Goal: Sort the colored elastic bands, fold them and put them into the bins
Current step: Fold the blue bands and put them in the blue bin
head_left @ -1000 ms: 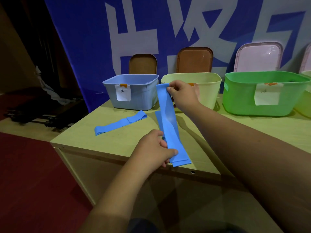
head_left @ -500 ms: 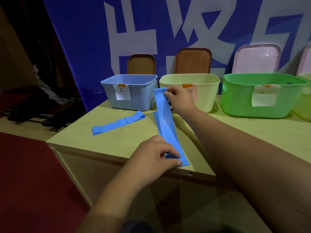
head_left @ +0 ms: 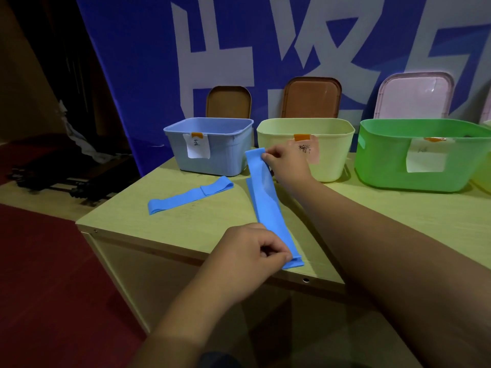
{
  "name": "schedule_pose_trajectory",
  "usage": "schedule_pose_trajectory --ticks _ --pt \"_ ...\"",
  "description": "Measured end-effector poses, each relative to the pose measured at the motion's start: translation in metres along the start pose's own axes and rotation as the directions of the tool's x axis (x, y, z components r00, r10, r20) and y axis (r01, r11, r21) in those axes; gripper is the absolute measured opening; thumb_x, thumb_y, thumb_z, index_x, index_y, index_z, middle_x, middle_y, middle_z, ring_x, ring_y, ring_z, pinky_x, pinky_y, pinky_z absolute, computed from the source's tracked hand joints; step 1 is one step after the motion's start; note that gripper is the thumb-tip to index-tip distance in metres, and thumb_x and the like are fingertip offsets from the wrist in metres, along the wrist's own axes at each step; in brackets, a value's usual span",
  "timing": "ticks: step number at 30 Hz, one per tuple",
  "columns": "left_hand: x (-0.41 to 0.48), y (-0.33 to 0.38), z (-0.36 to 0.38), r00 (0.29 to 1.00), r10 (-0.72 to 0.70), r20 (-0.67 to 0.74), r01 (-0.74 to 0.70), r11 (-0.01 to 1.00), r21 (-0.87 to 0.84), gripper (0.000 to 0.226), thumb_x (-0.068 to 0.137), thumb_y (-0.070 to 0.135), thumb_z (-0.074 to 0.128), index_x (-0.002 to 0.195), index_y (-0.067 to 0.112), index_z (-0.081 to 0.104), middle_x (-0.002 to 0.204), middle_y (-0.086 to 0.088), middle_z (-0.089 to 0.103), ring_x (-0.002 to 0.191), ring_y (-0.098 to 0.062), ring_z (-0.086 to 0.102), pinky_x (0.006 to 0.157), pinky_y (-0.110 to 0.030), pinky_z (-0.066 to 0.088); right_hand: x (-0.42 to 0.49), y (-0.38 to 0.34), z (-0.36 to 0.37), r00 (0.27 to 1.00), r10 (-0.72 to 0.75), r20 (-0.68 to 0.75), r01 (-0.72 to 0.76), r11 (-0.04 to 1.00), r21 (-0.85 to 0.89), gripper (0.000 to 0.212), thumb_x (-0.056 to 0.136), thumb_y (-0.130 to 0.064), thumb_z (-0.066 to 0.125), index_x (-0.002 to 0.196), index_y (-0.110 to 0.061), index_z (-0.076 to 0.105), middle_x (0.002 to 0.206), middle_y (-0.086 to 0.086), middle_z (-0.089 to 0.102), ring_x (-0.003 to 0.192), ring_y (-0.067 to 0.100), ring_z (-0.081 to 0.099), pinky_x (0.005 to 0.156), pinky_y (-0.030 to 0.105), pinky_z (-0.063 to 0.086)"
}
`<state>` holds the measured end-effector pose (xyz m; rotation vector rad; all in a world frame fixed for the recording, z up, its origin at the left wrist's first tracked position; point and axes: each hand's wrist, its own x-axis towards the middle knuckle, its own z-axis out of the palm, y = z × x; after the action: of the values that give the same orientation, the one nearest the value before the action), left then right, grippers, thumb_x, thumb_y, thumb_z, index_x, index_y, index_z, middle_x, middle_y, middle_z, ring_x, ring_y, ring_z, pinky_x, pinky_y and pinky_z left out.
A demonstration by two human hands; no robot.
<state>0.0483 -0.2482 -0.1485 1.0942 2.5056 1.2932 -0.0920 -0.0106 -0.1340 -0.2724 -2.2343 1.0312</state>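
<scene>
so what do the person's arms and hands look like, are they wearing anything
The left hand and right hand are bare: no gloves, rings or watch. The left arm and right arm show no sleeves or wristbands up to the frame's edge.

Matt wood-grain table (head_left: pixel 186 224), plastic bins (head_left: pixel 212 152)
</scene>
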Motion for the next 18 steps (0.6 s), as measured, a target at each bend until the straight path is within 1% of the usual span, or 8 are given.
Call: schedule_pose_trajectory --ticks 2,5,11,14,18 --pt "-0.001 -0.001 0.0 1.0 0.001 0.001 -0.001 1.0 -0.002 0.01 0.088 0.022 0.084 0.081 0.029 0.084 0.084 0.012 0.07 0.077 -0.006 0.066 0.071 -0.017 0.051 -0.002 0.006 0.005 0.999 0.026 0.021 -0.026 1.0 0.01 0.015 0.101 -0.028 0.07 0.098 -0.017 0.08 0.081 -0.003 0.075 0.079 0.02 0.071 0.083 0.046 0.061" --pt "-0.002 -0.002 0.0 0.999 0.031 0.011 -0.031 1.0 0.004 0.008 0.087 0.022 0.086 0.082 0.028 0.084 0.085 0.011 0.069 0.077 -0.006 0.066 0.07 -0.015 0.048 -0.007 0.013 0.01 0.998 0.043 0.042 -0.043 0.999 -0.013 0.015 0.101 -0.031 0.07 0.1 -0.02 0.08 0.086 -0.004 0.075 0.083 0.021 0.071 0.084 0.043 0.06" --pt "-0.004 -0.008 0.0 0.996 0.092 0.014 -0.092 0.996 0.0 0.009 0.087 0.019 0.087 0.084 0.027 0.084 0.085 0.01 0.067 0.074 -0.007 0.062 0.068 -0.015 0.045 -0.008 0.02 0.011 0.997 0.028 0.069 -0.017 0.989 -0.149 0.014 0.099 -0.032 0.071 0.105 -0.025 0.081 0.099 0.0 0.077 0.095 0.021 0.069 0.083 0.038 0.057" --pt "-0.003 -0.01 0.002 0.994 0.105 0.003 -0.105 0.994 -0.012 0.01 0.086 0.018 0.088 0.084 0.027 0.084 0.085 0.011 0.066 0.073 -0.009 0.062 0.068 -0.017 0.044 -0.008 0.021 0.012 0.997 0.039 0.072 -0.028 0.988 -0.15 0.014 0.097 -0.035 0.073 0.105 -0.028 0.081 0.1 -0.002 0.077 0.095 0.02 0.068 0.084 0.038 0.058" --pt "-0.005 -0.011 0.002 0.992 0.126 -0.011 -0.127 0.991 -0.034 0.01 0.085 0.016 0.089 0.086 0.025 0.085 0.084 0.013 0.066 0.074 -0.01 0.063 0.068 -0.014 0.043 -0.007 0.021 0.012 0.996 0.034 0.083 -0.02 0.988 -0.155 0.013 0.098 -0.037 0.072 0.102 -0.028 0.081 0.1 -0.003 0.077 0.095 0.019 0.067 0.081 0.036 0.055"
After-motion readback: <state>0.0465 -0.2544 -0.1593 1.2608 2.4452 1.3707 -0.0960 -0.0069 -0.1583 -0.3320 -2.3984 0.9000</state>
